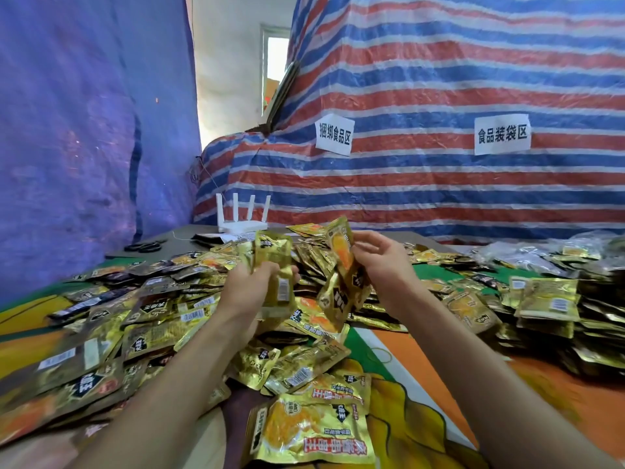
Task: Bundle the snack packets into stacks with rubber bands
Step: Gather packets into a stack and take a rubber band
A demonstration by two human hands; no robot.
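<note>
Left hand (250, 292) grips a stack of gold foil snack packets (274, 255) at centre; right hand (382, 262), at three o'clock, pinches another gold foil packet (341, 252). Slick foil could slide, fanning the stack. Thin yellow rubber band (382, 355) lies at five o'clock.

Gold snack packets (152, 319): too many to count. One left hand (250, 292), one right hand (382, 262), one yellow rubber band (381, 355), one white router (241, 226) with four antennas, one pair of scissors (145, 246), two paper signs (334, 134).

light: bright daylight, seemingly from rear doorway (277, 59) | glare: foil packets (311, 431) | blur: left edge | distortion: wide-angle bowing
</note>
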